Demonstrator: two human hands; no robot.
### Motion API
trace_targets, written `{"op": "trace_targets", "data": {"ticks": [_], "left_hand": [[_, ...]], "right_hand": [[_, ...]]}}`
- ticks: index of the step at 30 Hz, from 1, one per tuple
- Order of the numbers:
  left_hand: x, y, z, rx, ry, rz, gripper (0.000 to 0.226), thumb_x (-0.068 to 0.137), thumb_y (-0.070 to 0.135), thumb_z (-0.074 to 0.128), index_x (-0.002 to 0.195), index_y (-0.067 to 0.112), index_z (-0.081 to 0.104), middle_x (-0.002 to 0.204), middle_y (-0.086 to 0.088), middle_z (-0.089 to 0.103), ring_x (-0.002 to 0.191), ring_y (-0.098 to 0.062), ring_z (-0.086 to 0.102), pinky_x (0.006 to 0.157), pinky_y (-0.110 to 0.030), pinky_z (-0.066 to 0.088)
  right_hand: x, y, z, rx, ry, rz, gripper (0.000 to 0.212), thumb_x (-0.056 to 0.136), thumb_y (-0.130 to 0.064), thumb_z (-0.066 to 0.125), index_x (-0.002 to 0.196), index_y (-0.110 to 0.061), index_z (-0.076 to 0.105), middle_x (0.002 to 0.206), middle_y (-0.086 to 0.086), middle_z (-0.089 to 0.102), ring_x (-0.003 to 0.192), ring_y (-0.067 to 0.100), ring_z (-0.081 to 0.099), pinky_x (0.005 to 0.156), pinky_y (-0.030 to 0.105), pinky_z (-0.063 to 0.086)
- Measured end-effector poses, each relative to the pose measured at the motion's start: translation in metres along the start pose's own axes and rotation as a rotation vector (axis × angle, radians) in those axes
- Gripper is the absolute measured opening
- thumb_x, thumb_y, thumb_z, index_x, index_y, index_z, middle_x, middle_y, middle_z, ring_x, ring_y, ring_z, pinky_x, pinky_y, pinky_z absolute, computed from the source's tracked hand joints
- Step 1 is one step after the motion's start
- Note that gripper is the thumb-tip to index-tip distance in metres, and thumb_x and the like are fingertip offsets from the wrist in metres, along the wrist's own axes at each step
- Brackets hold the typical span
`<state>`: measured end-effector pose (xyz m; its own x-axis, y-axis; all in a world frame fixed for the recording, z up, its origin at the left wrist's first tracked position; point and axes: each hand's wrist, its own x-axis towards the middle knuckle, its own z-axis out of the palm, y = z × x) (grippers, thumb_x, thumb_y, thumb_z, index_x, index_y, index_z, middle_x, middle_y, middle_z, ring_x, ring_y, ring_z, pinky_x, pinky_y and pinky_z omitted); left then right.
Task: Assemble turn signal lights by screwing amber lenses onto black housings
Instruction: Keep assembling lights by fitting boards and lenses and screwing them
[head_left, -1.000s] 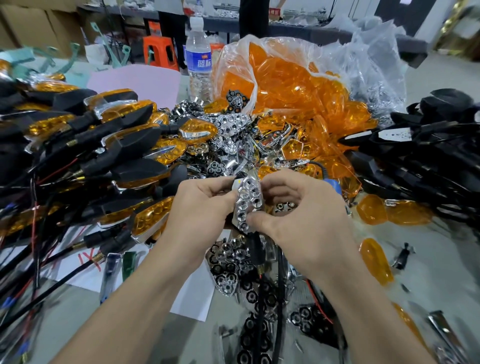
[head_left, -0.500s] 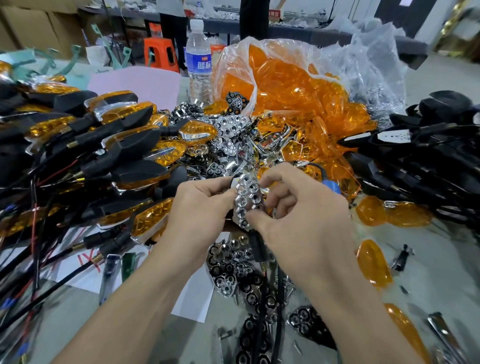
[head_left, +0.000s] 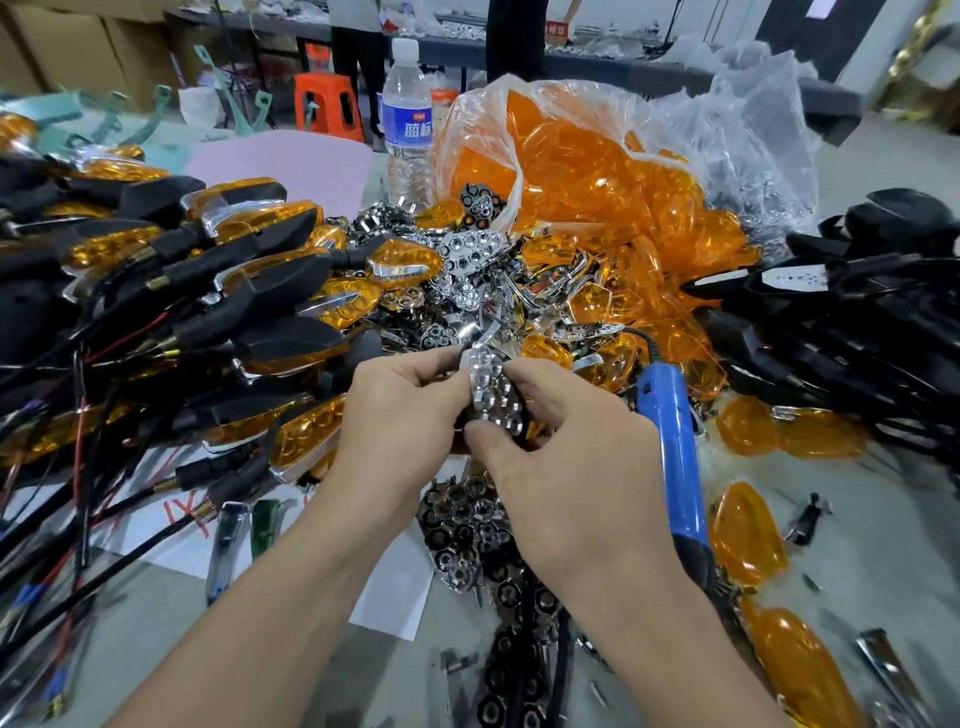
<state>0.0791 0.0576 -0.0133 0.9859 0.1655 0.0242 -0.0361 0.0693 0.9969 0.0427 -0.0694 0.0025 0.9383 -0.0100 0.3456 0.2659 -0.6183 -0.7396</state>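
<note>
**Desk:** Head view. What are your hands on?

**Operator:** Both are on one part. My left hand (head_left: 395, 415) pinches the left edge of a chrome, honeycomb-celled plastic reflector (head_left: 491, 387) between thumb and fingers. My right hand (head_left: 566, 467) pinches it end to end, thumb at the near tip and forefinger at the far tip. It sits raised above the grey surface (head_left: 883, 561), between the two hands. Its long axis runs away from me, with the far end leaning slightly left. Something dark shows under it, but I cannot tell whether that is a housing.

**Desk:** And the lens?

**Operator:** None in hand. The clear bag of translucent amber plastic lenses (head_left: 587, 166) lies straight beyond the reflector. A loose amber teardrop lens (head_left: 748, 540) lies to my right, past the blue-handled electric screwdriver (head_left: 675, 452) just beside my right wrist. The heap of bare black wired housings (head_left: 852, 332) is further right again.

**Desk:** So which hand goes?

**Operator:** I judge the right, since it is nearer to the lens, driver and housings. The left can hold the reflector alone.
</note>
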Motion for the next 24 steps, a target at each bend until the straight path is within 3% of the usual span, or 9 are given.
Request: {"op": "trace_targets", "data": {"ticks": [5, 10, 12, 15, 17, 20, 24], "left_hand": [[-0.001, 0.003, -0.001, -0.087, -0.085, -0.040, 0.011, 0.090, 0.012, 0.075, 0.094, 0.018, 0.084, 0.092, -0.015, 0.079, 0.080, -0.029, 0.075, 0.065, -0.039, 0.063], [-0.002, 0.003, 0.003, -0.069, -0.046, 0.005, 0.024, 0.096, 0.013, 0.071, 0.093, 0.033, 0.084, 0.091, -0.005, 0.081, 0.082, -0.023, 0.079, 0.062, -0.034, 0.063], [-0.002, 0.004, 0.003, -0.055, -0.016, 0.041, 0.029, 0.098, 0.012, 0.067, 0.090, 0.034, 0.084, 0.087, -0.004, 0.081, 0.078, -0.020, 0.079, 0.058, -0.031, 0.061], [-0.002, 0.003, 0.001, -0.029, 0.021, 0.045, 0.028, 0.098, 0.010, 0.065, 0.090, 0.028, 0.085, 0.084, -0.009, 0.080, 0.074, -0.022, 0.078, 0.054, -0.033, 0.061], [-0.001, -0.001, 0.002, 0.019, 0.036, 0.040, 0.024, 0.099, 0.012, 0.066, 0.092, 0.027, 0.085, 0.086, -0.011, 0.079, 0.078, -0.024, 0.077, 0.056, -0.038, 0.063], [-0.002, -0.003, 0.004, 0.001, 0.021, -0.004, 0.018, 0.100, 0.016, 0.067, 0.098, 0.021, 0.084, 0.088, -0.009, 0.080, 0.079, -0.023, 0.077, 0.056, -0.032, 0.060], [-0.004, -0.001, 0.002, -0.086, -0.078, -0.108, 0.029, 0.106, 0.030, 0.058, 0.099, 0.015, 0.082, 0.096, -0.016, 0.079, 0.077, -0.024, 0.074, 0.059, -0.035, 0.060]], "right_hand": [[0.000, 0.006, 0.004, 0.050, 0.036, 0.062, 0.035, 0.080, -0.035, 0.076, 0.109, -0.045, 0.060, 0.091, -0.021, 0.072, 0.086, 0.002, 0.068, 0.079, 0.036, 0.060], [-0.004, 0.004, 0.008, 0.076, 0.086, 0.024, 0.025, 0.083, -0.036, 0.072, 0.105, -0.040, 0.061, 0.087, -0.020, 0.071, 0.080, 0.005, 0.069, 0.075, 0.040, 0.060], [-0.003, 0.001, 0.009, 0.104, 0.149, -0.014, 0.030, 0.083, -0.033, 0.075, 0.105, -0.040, 0.056, 0.095, -0.026, 0.066, 0.080, 0.007, 0.066, 0.074, 0.041, 0.059], [0.000, 0.001, 0.010, 0.085, 0.189, -0.052, 0.033, 0.079, -0.034, 0.076, 0.100, -0.043, 0.051, 0.096, -0.040, 0.058, 0.086, 0.007, 0.060, 0.069, 0.037, 0.058], [0.001, 0.005, 0.014, 0.117, 0.158, -0.032, 0.032, 0.079, -0.031, 0.076, 0.097, -0.044, 0.053, 0.097, -0.036, 0.060, 0.082, 0.011, 0.062, 0.071, 0.042, 0.058], [0.005, 0.006, 0.019, 0.152, 0.131, 0.008, 0.046, 0.080, -0.023, 0.078, 0.088, -0.060, 0.053, 0.100, -0.029, 0.061, 0.078, 0.018, 0.065, 0.074, 0.050, 0.058], [0.007, 0.005, 0.018, 0.073, 0.162, -0.039, 0.049, 0.074, -0.031, 0.074, 0.087, -0.070, 0.048, 0.098, -0.043, 0.056, 0.078, 0.007, 0.061, 0.062, 0.039, 0.057]]}}
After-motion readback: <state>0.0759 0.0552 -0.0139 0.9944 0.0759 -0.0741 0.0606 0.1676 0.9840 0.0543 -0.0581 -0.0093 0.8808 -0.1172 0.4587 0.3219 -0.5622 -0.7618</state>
